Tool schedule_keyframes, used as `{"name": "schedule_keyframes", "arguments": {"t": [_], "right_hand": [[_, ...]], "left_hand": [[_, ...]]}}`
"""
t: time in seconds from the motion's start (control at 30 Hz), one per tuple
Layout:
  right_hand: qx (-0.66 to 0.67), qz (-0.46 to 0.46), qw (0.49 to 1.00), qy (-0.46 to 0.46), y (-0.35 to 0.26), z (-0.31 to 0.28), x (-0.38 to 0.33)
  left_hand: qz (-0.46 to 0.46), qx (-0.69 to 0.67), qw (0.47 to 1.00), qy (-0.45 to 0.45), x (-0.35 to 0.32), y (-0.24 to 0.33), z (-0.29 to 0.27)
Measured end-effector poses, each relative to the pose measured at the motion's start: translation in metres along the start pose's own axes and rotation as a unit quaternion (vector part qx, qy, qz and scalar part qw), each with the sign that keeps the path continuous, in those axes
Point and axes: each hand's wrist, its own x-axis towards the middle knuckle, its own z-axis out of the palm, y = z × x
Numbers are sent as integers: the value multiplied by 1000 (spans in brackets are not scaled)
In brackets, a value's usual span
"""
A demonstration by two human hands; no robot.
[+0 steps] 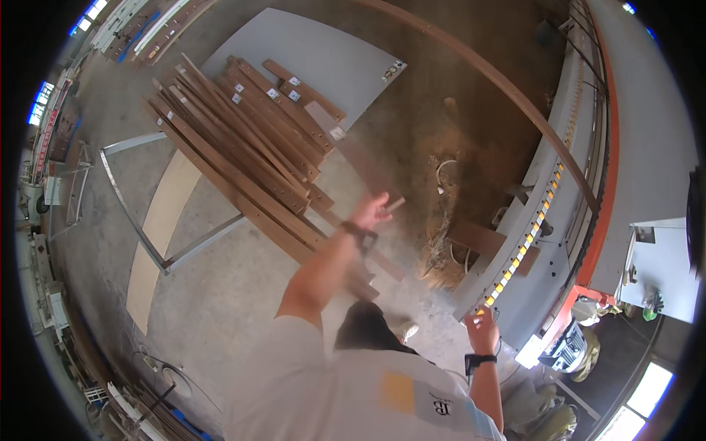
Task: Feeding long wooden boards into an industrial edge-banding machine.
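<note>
My left hand (371, 212) reaches forward and is closed around the near end of a brown board (360, 163); hand and board are slightly blurred. This board slants away from me beside a stack of brown boards (243, 147), several with small white labels. Off to the right, my right hand (482, 331) is at the near end of a long grey machine bed (515, 298). Its fingers are curled in by a row of yellow and white blocks (526, 246); what they grip is hidden.
A long brown strip (507, 92) arches onto the machine, which has an orange frame (607, 147). Sawdust (439, 253) lies on the floor beside it. Under the stack are a metal frame (136, 209), a pale curved panel (158, 235) and a large grey sheet (316, 48).
</note>
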Motion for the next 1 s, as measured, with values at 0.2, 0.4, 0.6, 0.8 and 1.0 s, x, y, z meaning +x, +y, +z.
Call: {"name": "schedule_keyframes", "arguments": {"t": [0.2,0.4,0.6,0.8,1.0], "right_hand": [[20,27,999,-22,19,10,-21],[-9,39,998,-55,19,26,-15],[70,56,994,-69,24,26,-11],[140,13,987,-78,27,26,-11],[177,9,980,-89,48,10,-36]], "left_hand": [[-7,-24,999,36,97,78,-90],[119,-142,978,98,151,56,-98],[180,-252,924,223,221,103,-93],[39,104,989,102,186,53,-29],[-8,168,981,-98,112,13,94]]}}
